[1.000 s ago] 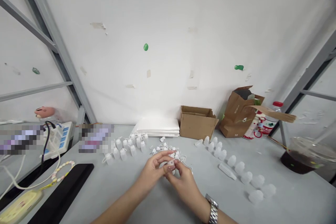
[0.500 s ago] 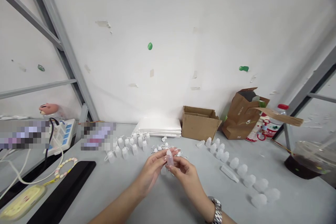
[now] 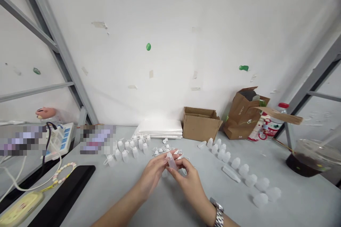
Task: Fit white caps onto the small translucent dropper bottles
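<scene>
A small translucent plastic bottle [image 3: 172,163] is held in front of me, its top leaning to the left. My right hand [image 3: 188,177] pinches its lower part between thumb and fingers. The fingers of my left hand [image 3: 154,171] close around its upper end, where fingertips partly cover the white tip. Just behind the hands lies a loose pile of small white caps [image 3: 167,148]. Under the fingers another translucent piece [image 3: 164,173] shows in part. At the left stand several capped bottles [image 3: 125,156] with looped straps.
Several uncapped bottles [image 3: 236,163] form a diagonal line at the right, near a clear flat tube [image 3: 231,174]. Behind are white packets [image 3: 160,128], a cardboard box [image 3: 200,127] and a paper bag [image 3: 239,118]. A dark drink cup [image 3: 303,163] stands right; a black strip [image 3: 66,195] lies left.
The bottle between my hands has tilted further, its top to the left. Both hands keep hold of it. The camera view has turned slightly to the right.
</scene>
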Action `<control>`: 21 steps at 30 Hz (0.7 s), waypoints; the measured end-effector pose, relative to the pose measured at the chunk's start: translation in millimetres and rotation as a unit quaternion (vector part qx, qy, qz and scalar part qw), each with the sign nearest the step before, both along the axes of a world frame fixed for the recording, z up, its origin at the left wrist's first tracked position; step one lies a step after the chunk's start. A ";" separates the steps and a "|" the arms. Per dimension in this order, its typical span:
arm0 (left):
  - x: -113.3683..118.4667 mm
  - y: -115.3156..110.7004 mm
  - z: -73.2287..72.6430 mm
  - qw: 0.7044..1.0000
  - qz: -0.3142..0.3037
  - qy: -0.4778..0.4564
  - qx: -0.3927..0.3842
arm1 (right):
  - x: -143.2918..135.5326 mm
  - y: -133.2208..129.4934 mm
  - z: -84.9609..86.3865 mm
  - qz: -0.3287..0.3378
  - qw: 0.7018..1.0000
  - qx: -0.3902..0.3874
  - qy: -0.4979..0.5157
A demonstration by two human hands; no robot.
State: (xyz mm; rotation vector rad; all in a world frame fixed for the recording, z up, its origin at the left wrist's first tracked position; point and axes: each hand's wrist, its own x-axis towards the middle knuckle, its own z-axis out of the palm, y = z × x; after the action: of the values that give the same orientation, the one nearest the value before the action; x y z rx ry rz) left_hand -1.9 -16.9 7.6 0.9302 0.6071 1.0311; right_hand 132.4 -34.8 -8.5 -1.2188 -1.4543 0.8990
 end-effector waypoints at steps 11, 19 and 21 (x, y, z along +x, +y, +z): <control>-0.4 1.3 0.8 0.999 0.040 0.034 0.003 | -1.4 -1.5 -7.0 -0.055 0.995 0.049 -0.070; 1.1 -0.7 -5.5 1.000 0.021 0.011 -0.016 | -1.3 -3.2 -17.2 -0.089 0.968 0.141 -0.188; 1.2 -0.5 -4.6 0.999 0.022 0.014 -0.018 | -1.1 -3.6 -17.6 -0.089 0.960 0.165 -0.209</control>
State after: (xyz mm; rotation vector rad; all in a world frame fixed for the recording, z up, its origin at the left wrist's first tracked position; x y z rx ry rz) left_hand -0.7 -17.4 2.9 0.9050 0.6708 1.0449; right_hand 131.3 -38.5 -26.1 -1.3041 -1.7100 0.2639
